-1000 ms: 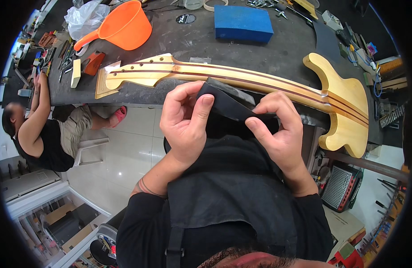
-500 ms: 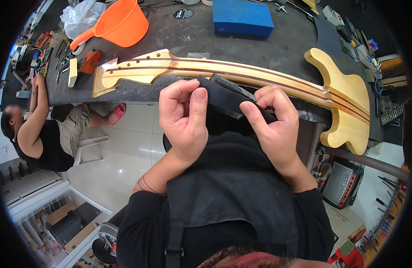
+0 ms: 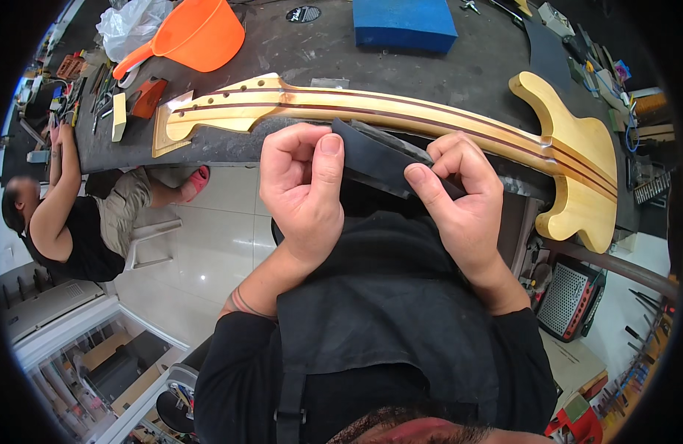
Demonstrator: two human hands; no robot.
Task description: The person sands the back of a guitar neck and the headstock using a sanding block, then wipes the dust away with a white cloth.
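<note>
My left hand point(image 3: 302, 192) is closed on the left end of a dark sheet point(image 3: 375, 166), which looks like abrasive paper. My right hand point(image 3: 460, 207) grips the right end of it, thumb in front and fingers bent behind. A grey, flat piece point(image 3: 393, 145) shows along the sheet's upper edge. Just beyond both hands lies an unfinished pale-wood electric guitar point(image 3: 582, 152) with dark stripes down its neck. Its headstock point(image 3: 208, 115), with several holes, rests over a thin wooden board point(image 3: 163, 133) at the bench edge.
The dark bench point(image 3: 304, 52) holds an orange dipper point(image 3: 201, 33), a blue block point(image 3: 400, 26), a plastic bag point(image 3: 130, 29), a cream block point(image 3: 119, 118) and assorted tools. A co-worker point(image 3: 75, 237) sits at the left with both arms at the bench. An amplifier point(image 3: 567, 296) stands below right.
Both my hands and the dark sheet have shifted slightly up. My right fingers have changed their hold, moving higher along the sheet's right end.
</note>
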